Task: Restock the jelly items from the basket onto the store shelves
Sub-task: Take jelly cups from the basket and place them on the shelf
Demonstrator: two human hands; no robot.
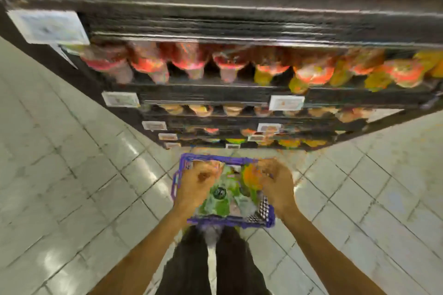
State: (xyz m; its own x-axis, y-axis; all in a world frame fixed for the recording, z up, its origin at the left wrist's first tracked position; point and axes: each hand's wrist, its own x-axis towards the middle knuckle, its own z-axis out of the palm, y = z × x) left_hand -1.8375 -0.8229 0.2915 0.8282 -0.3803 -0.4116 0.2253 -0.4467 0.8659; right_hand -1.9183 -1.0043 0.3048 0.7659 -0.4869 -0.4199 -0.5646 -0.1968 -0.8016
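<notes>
1. Low in the centre of my view, the purple basket (227, 221) sits on the tiled floor (72, 175), full of green and orange jelly packets (215, 208); blur hides their print.
2. The left hand (199, 179) and right hand (275, 179) hang over it, fingers curled; I cannot tell if they grip anything.
3. Across the upper half, the shelves (239, 93) carry rows of jelly cups (189, 62); the white price tags (286, 102) are unreadable.

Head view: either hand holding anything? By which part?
Cannot tell: left hand and right hand curl over packs in the purple basket; blur hides any grip.
</notes>
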